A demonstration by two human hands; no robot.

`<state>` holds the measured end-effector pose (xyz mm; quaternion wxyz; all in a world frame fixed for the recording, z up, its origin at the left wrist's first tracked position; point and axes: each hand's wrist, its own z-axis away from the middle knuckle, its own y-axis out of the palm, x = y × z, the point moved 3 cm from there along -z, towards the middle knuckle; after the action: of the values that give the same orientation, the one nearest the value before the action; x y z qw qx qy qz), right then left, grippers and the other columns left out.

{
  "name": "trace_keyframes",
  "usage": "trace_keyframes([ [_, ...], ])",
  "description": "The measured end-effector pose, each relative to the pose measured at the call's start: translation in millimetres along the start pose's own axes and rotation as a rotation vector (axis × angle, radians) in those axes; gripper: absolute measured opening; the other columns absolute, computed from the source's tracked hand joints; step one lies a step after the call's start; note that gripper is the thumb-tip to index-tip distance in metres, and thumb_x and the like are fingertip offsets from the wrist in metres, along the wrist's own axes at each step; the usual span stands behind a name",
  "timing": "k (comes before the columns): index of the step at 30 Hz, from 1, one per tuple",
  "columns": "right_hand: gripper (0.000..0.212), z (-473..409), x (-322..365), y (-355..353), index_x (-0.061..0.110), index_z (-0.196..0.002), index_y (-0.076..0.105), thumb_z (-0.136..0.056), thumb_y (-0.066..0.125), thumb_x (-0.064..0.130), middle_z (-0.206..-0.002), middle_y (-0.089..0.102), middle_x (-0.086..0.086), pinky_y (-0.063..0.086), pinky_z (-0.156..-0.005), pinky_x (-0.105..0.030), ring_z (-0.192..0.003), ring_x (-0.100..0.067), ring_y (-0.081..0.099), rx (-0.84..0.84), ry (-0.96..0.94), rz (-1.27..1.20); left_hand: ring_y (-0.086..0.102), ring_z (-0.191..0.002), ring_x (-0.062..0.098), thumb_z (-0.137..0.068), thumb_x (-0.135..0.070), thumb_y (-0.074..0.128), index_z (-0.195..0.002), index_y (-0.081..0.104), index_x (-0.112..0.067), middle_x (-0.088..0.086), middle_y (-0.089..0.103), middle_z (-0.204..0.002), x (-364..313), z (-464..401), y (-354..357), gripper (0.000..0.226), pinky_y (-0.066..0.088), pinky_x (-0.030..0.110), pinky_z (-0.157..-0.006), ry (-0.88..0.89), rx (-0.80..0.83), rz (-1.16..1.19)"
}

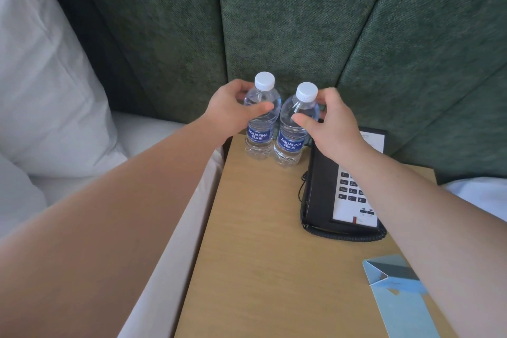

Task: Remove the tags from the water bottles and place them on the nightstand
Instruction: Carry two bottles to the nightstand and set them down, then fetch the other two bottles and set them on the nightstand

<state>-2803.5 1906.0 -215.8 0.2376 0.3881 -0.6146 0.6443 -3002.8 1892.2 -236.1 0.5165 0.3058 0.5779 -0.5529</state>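
Note:
Two clear water bottles with white caps and blue labels stand side by side at the back of the wooden nightstand (255, 228). My left hand (227, 110) wraps the left bottle (260, 143) at its shoulder, thumb across the front. My right hand (337, 129) grips the right bottle (288, 145) just under its cap, thumb in front, fingers behind. Both bottles rest on the wood. No tag hangs on either neck. Light blue paper tags (395, 282) lie at the near right of the nightstand, partly under my right forearm.
A black and white desk phone (323, 186) with a coiled cord sits right of the bottles, with a framed card (375, 140) behind it. A green padded headboard (274, 22) rises behind. A bed with white pillows (41, 90) lies to the left.

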Motion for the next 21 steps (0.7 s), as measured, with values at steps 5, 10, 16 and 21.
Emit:
trace_keyframes([
  [5, 0.044, 6, 2, 3, 0.015, -0.121, 0.047, -0.085, 0.068, 0.028, -0.108, 0.057, 0.007, 0.035, -0.079, -0.022, -0.097, -0.011, 0.053, -0.031, 0.034, -0.011, 0.064, -0.093, 0.006, -0.077, -0.035, 0.077, -0.116, 0.063, -0.026, -0.012, 0.069, -0.101, -3, 7, 4, 0.043, 0.053, 0.035, -0.09, 0.038, -0.024, -0.093],
  [10, 0.068, 19, 3, -8, 0.017, -0.144, 0.035, -0.087, 0.063, 0.04, -0.145, 0.044, -0.001, 0.03, -0.103, -0.028, -0.134, -0.018, 0.039, -0.022, 0.136, 0.013, 0.04, -0.135, 0.018, -0.077, -0.055, 0.069, -0.147, 0.034, -0.017, 0.001, 0.042, -0.149, -14, 24, -4, 0.087, 0.035, 0.03, -0.104, -0.035, -0.058, -0.259],
  [16, 0.068, 77, 32, -51, 0.014, -0.146, 0.032, -0.09, 0.054, 0.045, -0.155, 0.029, -0.002, 0.022, -0.109, -0.027, -0.141, -0.016, 0.027, -0.054, 0.02, 0.226, 0.03, -0.141, 0.023, -0.09, -0.048, 0.055, -0.144, 0.039, -0.013, 0.007, 0.043, -0.148, -56, 93, -21, 0.066, 0.027, 0.041, -0.114, 0.202, -0.13, -0.506],
  [21, 0.056, 143, 76, -98, 0.004, -0.139, 0.042, -0.092, 0.056, 0.032, -0.149, 0.038, -0.012, 0.026, -0.111, -0.034, -0.138, -0.025, 0.033, -0.092, -0.029, 0.311, 0.024, -0.144, 0.024, -0.093, -0.047, 0.048, -0.144, 0.038, -0.016, 0.006, 0.043, -0.148, -94, 175, -23, 0.061, 0.018, 0.045, -0.116, 0.295, -0.095, -0.656],
])
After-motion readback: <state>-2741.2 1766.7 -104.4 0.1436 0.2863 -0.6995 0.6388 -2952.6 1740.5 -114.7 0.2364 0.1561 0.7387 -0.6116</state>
